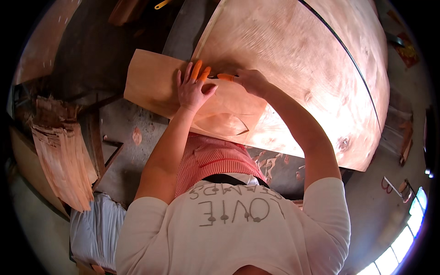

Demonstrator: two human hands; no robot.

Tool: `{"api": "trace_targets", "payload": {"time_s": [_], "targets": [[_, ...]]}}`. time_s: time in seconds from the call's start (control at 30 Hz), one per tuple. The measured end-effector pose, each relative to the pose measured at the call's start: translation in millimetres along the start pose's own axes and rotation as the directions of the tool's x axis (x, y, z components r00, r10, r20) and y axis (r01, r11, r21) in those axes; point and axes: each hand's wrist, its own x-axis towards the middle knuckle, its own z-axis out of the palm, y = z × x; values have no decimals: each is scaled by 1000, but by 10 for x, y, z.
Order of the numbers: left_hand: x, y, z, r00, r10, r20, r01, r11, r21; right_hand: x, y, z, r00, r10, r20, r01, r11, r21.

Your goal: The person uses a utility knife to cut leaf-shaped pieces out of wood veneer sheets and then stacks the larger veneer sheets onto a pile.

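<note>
A thin tan sheet of wood veneer [151,78] lies in front of me, overlapping a much larger pale veneer sheet [293,55]. My left hand [193,89] rests on the tan sheet with fingers spread, two of them in orange finger covers. Just to its right, my right hand [251,82] is closed, an orange cover on its forward finger. Something small and dark shows at its fingertips, too small to name. A leaf-shaped patch [222,123] with a curved edge shows in the tan sheet near my waist.
A dark cord or strip [346,41] curves across the large sheet. At the left stands a stack of veneer strips [62,156] above a grey cloth-covered bundle [98,229]. Wood scraps [270,162] lie on the floor by my apron. A yellow-handled tool [162,4] is at the far edge.
</note>
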Motion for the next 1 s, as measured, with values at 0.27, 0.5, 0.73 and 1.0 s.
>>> {"api": "trace_targets", "payload": {"time_s": [0.27, 0.5, 0.73, 1.0], "targets": [[-32, -3, -9, 1000, -9, 5, 9, 1000, 20, -593, -216, 115, 910, 374, 182, -414, 851, 324], [-38, 133, 94, 931, 323, 169, -329, 944, 3, -933, -240, 616, 895, 440, -68, -400, 862, 312], [-101, 337, 180, 859, 458, 227, -436, 888, -144, -1234, -649, 881, 754, 657, -10, -608, 704, 366], [-104, 396, 177, 847, 465, 258, -455, 885, -102, -1633, -1603, 1667, 587, 809, 17, -704, 500, 504]]}}
